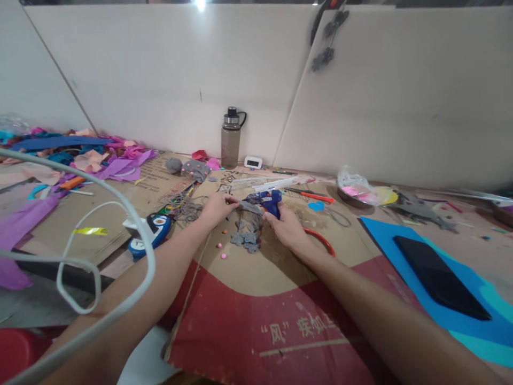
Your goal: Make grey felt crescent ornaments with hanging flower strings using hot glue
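Note:
My right hand (286,222) is closed around a blue hot glue gun (271,201), whose nozzle end points left. My left hand (216,208) pinches the left end of a grey felt-like piece (250,208), just beside the gun's tip. Below that piece, grey flower-shaped pieces (245,239) lie on the cardboard (228,278), seemingly attached by strings. Small pink balls (223,256) are scattered to their left. A curved orange-red handle or cord (320,240) shows behind my right forearm.
A bottle (230,141) and small white clock (253,162) stand by the wall. Coloured scraps (92,158) pile up on the left, near a blue tape measure (150,235). A white cable (140,235) loops across the left foreground. Rightward, a black phone (441,278) lies on blue sheets (380,235).

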Tool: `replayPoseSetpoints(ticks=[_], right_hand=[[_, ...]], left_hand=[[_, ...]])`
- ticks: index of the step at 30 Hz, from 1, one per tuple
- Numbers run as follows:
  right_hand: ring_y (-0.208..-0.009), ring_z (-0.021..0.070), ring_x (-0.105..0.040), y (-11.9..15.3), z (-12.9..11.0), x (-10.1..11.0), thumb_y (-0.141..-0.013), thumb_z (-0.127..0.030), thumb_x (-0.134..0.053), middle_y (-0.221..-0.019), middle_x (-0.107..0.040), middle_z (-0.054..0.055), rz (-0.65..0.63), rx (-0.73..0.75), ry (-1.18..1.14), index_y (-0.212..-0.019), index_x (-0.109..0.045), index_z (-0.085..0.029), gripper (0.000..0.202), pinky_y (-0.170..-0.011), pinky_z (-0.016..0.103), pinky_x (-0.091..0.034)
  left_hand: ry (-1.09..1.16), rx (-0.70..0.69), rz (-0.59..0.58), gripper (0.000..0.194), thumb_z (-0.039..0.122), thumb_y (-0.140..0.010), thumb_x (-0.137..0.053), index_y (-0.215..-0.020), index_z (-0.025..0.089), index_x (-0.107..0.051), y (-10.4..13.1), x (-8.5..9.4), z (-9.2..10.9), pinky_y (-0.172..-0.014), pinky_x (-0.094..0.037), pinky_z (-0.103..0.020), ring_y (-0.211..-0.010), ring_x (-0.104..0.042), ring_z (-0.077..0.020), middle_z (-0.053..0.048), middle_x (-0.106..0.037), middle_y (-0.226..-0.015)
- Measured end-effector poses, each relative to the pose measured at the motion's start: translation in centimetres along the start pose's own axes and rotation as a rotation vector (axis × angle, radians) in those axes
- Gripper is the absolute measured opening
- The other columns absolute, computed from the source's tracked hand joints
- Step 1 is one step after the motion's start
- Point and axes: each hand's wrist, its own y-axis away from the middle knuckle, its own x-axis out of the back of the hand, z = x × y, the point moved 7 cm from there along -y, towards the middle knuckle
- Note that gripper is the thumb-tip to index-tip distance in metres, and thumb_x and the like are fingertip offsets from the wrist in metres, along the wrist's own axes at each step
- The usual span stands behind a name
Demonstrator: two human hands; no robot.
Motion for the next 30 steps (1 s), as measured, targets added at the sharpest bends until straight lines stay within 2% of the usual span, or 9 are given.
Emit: replayPoseSetpoints(ticks=[5,8,12,19,25,30], right_hand=[[-0.084,0.0235,-0.060,0.2,-0.3,0.2,-0.080,-0.034,-0.051,-0.086,-0.065,0.006,0.010,-0.005,-0.014,-0.100,-0.056,-0.018,0.026,-0.077,0.037,-0.046],[-0.085,0.0240,-0.060,0.3,-0.5,0.4,-0.080,-0.033,-0.050,-0.086,-0.065,0.006,0.025,0.007,-0.018,-0.099,-0.056,-0.019,0.025,-0.077,0.037,-0.046],[-0.088,0.0252,-0.060,0.3,-0.7,0.6,-0.080,-0.032,-0.050,-0.085,-0.065,0.006,0.037,0.017,-0.026,-0.100,-0.056,-0.020,0.024,-0.077,0.038,-0.047],[-0.088,0.0268,-0.061,0.3,-0.4,0.5,-0.080,-0.034,-0.049,-0.082,-0.064,0.007,0.036,0.006,-0.025,-0.096,-0.057,-0.020,0.022,-0.077,0.040,-0.047],[-0.090,0.0265,-0.060,0.3,-0.6,0.7,-0.081,-0.033,-0.049,-0.086,-0.065,0.007,0.048,0.007,-0.037,-0.098,-0.056,-0.020,0.023,-0.078,0.040,-0.047],[-0.089,0.0254,-0.061,0.4,-0.8,0.8,-0.080,-0.032,-0.050,-0.087,-0.066,0.007,0.052,0.016,-0.046,-0.095,-0.055,-0.021,0.019,-0.078,0.039,-0.048]], left_hand=[[0.008,0.003,0.039,0.022,0.028,-0.074,-0.066,-0.091,0.016,-0.074,0.6,0.8,0.5,-0.066,-0.045,-0.025,-0.069,-0.060,-0.0150,-0.005,-0.072,-0.081],[-0.015,0.014,0.074,0.021,0.032,-0.076,-0.064,-0.085,0.016,-0.074,0.7,1.3,0.4,-0.064,-0.043,-0.026,-0.067,-0.059,-0.0151,-0.005,-0.071,-0.077],[-0.040,0.005,0.061,0.021,0.037,-0.075,-0.065,-0.077,0.018,-0.074,0.2,0.9,0.2,-0.061,-0.040,-0.026,-0.066,-0.058,-0.0156,-0.004,-0.070,-0.074],[-0.099,-0.012,0.037,0.019,0.036,-0.074,-0.066,-0.074,0.019,-0.074,-0.3,0.0,-0.2,-0.062,-0.040,-0.027,-0.071,-0.059,-0.0172,-0.005,-0.071,-0.077],[-0.050,-0.031,0.030,0.024,0.037,-0.077,-0.061,-0.078,0.017,-0.074,0.1,0.5,0.4,-0.061,-0.039,-0.027,-0.068,-0.058,-0.0170,-0.005,-0.070,-0.075],[-0.063,-0.045,0.080,0.024,0.036,-0.079,-0.058,-0.079,0.017,-0.073,0.1,1.0,0.4,-0.065,-0.040,-0.026,-0.072,-0.057,-0.0169,-0.005,-0.069,-0.077]])
